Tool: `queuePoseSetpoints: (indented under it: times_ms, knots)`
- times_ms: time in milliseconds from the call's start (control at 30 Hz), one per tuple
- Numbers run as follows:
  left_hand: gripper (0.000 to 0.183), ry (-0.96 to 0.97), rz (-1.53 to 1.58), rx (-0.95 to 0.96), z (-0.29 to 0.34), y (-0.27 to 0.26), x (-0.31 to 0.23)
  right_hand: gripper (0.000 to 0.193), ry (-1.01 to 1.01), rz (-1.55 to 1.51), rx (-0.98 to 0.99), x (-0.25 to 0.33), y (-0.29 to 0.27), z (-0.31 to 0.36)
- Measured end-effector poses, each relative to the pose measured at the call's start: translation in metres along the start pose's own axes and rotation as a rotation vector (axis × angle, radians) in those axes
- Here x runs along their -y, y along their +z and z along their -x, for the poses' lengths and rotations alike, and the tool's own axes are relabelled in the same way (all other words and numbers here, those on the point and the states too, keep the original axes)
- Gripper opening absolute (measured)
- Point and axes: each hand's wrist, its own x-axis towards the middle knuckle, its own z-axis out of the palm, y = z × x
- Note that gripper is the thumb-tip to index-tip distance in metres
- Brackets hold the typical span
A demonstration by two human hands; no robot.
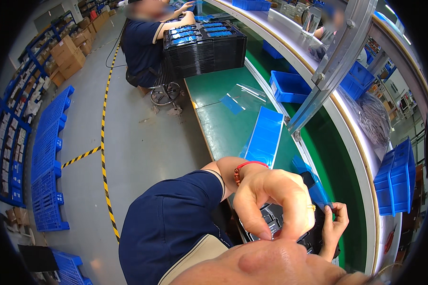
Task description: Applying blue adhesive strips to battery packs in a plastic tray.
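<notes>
My left hand (pixel 278 202), with a red bracelet at the wrist, is raised over the near end of the green bench. Its thumb and forefinger come together in a pinch, and whatever lies between the tips is too small or hidden to name. Farther right, my right hand (pixel 335 228) grips the lower end of a strip of clear blue film (pixel 318 190) between thumb and fingers. Beneath both hands sits a black tray (pixel 273 216) with dark parts, mostly covered by the hands. A blue film sheet (pixel 266 133) lies on the bench just beyond my left wrist.
A tall stack of black trays (pixel 204 52) stands at the bench's far end, beside a seated co-worker (pixel 145 47). Clear film pieces (pixel 245 97) lie nearer. A metal post (pixel 325 71) rises along the right, by blue bins (pixel 290 86). Blue pallets (pixel 48 166) line the left floor.
</notes>
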Motion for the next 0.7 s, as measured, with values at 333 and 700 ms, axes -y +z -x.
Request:
queuePoseSetpoints:
  times_ms: [333, 700]
  knots:
    - [0.041, -0.041, -0.102, 0.138, 0.0022, -0.0033, -0.0009, 0.013, -0.009, 0.004, 0.007, 0.0011, -0.0001, -0.0004]
    - [0.049, 0.092, -0.027, 0.125, 0.0017, -0.0042, 0.0076, 0.013, 0.016, -0.013, 0.020, 0.0017, 0.0008, 0.0001]
